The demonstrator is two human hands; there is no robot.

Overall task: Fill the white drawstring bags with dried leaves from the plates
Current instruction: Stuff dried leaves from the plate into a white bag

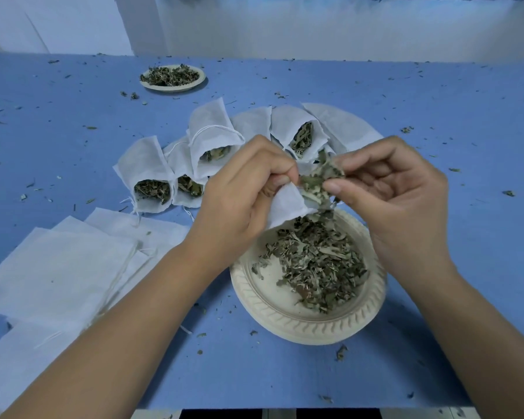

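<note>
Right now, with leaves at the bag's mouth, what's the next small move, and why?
Probably push the pinch of dried leaves into the white drawstring bag: the right hand holds them at its mouth, the left hand grips the bag above the plate, which would catch spills.

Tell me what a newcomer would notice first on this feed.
Centre frame, the left hand grips a white bag open while the right hand pinches a clump of dried leaves at its mouth, above the near plate. Behind them lie filled bags; empty bags lie flat at the left.

Blue table (436,101), pale wall (315,28) behind.
</note>
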